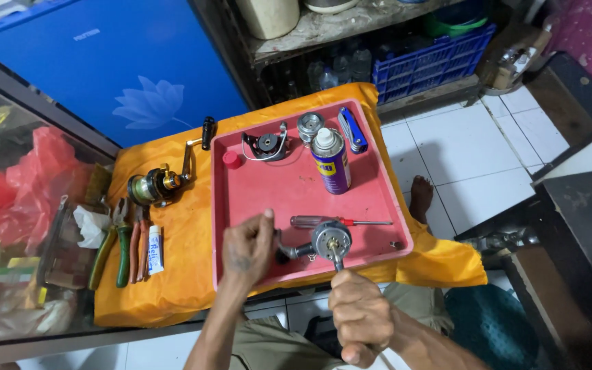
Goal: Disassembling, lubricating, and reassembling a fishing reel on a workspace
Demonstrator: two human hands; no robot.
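Head view looks down on an orange cloth [179, 253] spread over a low table, with a red tray [241, 226] laid on its right half. At the tray's near edge a grey reel body [329, 240] is held between both hands. The left hand [248, 248] is raised from the near side, wrist bent, fingers curled and gripping the reel's dark stem at its left end. The right hand [359, 316] is closed in a fist around a tool handle, the shaft [338, 263] rising from it to the reel's round face — the handle itself is hidden inside the fist, so the kind of tool cannot be told. The reel's long axis lies left to right, its round face turned upward.

Just beyond it a red-handled screwdriver [330, 221] lies left to right, tip to the right. Farther off stands a blue spray can [331, 161]. On the cloth, left of the tray, a second reel [155, 185] and pliers [123, 240] are laid. Both forearms are cut off by the near edge.
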